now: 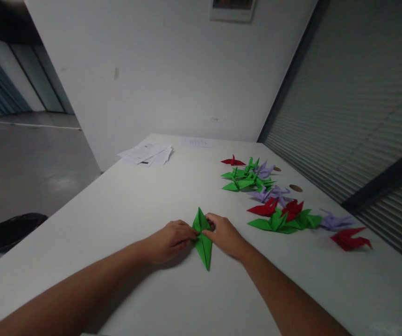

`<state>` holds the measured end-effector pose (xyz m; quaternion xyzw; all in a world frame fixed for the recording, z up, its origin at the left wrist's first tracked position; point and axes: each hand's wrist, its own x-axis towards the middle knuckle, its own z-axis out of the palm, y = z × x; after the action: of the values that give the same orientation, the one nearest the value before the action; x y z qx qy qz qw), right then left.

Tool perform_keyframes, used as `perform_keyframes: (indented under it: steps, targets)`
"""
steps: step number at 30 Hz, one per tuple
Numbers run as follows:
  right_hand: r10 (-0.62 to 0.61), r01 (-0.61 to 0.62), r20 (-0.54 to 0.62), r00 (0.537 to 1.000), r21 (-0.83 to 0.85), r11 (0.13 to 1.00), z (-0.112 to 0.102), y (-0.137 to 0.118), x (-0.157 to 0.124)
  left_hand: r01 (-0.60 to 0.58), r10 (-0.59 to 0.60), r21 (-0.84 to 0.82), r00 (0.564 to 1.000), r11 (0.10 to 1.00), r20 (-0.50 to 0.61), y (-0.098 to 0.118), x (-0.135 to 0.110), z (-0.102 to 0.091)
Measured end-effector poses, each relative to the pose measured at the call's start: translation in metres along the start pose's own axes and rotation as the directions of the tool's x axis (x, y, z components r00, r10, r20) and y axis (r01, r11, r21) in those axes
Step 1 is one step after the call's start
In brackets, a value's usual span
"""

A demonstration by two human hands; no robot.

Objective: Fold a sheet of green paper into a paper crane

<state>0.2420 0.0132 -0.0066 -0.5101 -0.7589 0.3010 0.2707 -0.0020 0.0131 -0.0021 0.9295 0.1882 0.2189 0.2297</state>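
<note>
Green diamond-shaped folded paper (pixel 205 253) lies on the plain white desk (pixel 134 200) between the bare left hand (pixel 171 240), touching one edge, grip unclear, and the right hand (pixel 226 235), pinching the other.

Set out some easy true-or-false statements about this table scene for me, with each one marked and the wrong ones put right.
1. The left hand and the right hand both touch a folded paper. True.
2. That folded paper is red. False: it is green.
3. The paper birds to the right of the hands come in green, red and lilac. True.
4. The printed sheets lie on the floor. False: the sheets lie on the table, toward its far end.
5. A bin with a black liner stands to the left of the table. True.
6. The paper birds are packed in a box. False: they lie loose on the table.
</note>
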Motion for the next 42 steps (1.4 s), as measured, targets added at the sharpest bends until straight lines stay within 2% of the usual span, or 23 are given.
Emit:
perform_keyframes:
  steps: [6,11,17,20,22,24,27,29,34,42]
  targets:
    - [0.030,-0.031,-0.010,0.999,-0.095,0.995,-0.005,-0.003,-0.001,-0.021,0.009,0.160,0.997,0.987,0.076,0.005,-0.003,-0.002]
    - [0.044,-0.045,-0.010,0.999,-0.080,0.996,-0.005,0.000,-0.001,0.005,-0.033,0.296,0.995,0.955,0.090,0.011,-0.006,0.001]
    - [0.047,-0.049,-0.041,0.998,-0.058,0.997,-0.002,0.007,0.000,0.020,-0.069,0.303,0.986,0.953,0.150,0.009,-0.007,0.000]
    - [-0.054,0.044,-0.083,0.995,-0.118,0.992,-0.003,0.010,-0.002,0.025,-0.081,0.281,0.979,0.959,0.188,0.010,-0.007,-0.003]
    - [-0.181,0.172,-0.033,0.983,-0.175,0.969,-0.006,0.011,-0.004,0.018,-0.072,0.273,0.979,0.962,0.191,0.011,-0.007,-0.005]
    - [-0.259,0.273,0.089,0.962,-0.225,0.935,-0.010,0.011,-0.006,-0.003,-0.048,0.261,0.981,0.965,0.190,0.011,-0.008,-0.006]
    - [-0.224,0.303,0.279,0.934,-0.284,0.910,-0.016,0.010,-0.007,-0.045,-0.001,0.233,0.981,0.971,0.194,0.011,-0.009,-0.008]
    - [-0.162,0.280,0.342,0.926,-0.332,0.901,-0.018,0.010,-0.006,-0.062,0.019,0.221,0.981,0.973,0.191,0.010,-0.009,-0.009]
    - [-0.065,0.212,0.335,0.940,-0.424,0.880,-0.019,0.013,-0.005,-0.099,0.054,0.229,0.980,0.969,0.193,0.011,-0.010,-0.011]
    - [-0.083,0.212,0.286,0.955,-0.455,0.865,-0.015,0.020,-0.006,-0.155,0.115,0.243,0.978,0.958,0.172,0.023,-0.007,-0.016]
